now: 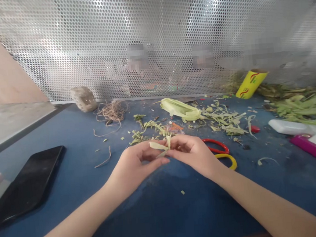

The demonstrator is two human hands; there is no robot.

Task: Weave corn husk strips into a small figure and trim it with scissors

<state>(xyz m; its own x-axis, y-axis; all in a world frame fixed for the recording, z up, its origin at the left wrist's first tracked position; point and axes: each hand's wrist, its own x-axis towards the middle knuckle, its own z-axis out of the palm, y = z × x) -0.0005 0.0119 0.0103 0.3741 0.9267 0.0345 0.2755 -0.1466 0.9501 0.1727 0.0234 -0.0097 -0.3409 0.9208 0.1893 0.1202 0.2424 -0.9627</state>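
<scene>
1. We have the work in hand between both hands: a folded pale-green husk strip [158, 146], held up just above the near side of the blue table [155, 218].
2. Our right hand [198, 154] has its thumb and forefinger clamped on the strip near its fold. Our left hand [136, 164] curls round the other side, thumb stretched below it; its fingertips are partly hidden, so we cannot tell whether they grip or merely steady it.
3. What seems done: small green pieces [153, 125] lie just beyond our hands, and shredded husk scraps [227, 119] are strewn farther right — so, we judge, a fair amount has already been pulled apart.
4. What seems left: the strip we hold looks unfinished, its ends sticking out loose. Behind it lies a larger pale-green husk [180, 109] (corn, by its look), mostly whole, and at far right sits a heap of leaves [304, 102], apparently unused.
5. The tangle of twine [113, 113] lies loose at the back left, apart from the strip. Beside our right hand rest scissors [230, 158], blades out of sight — neither is in use now.
6. How much of the whole remains, we cannot tell.
</scene>
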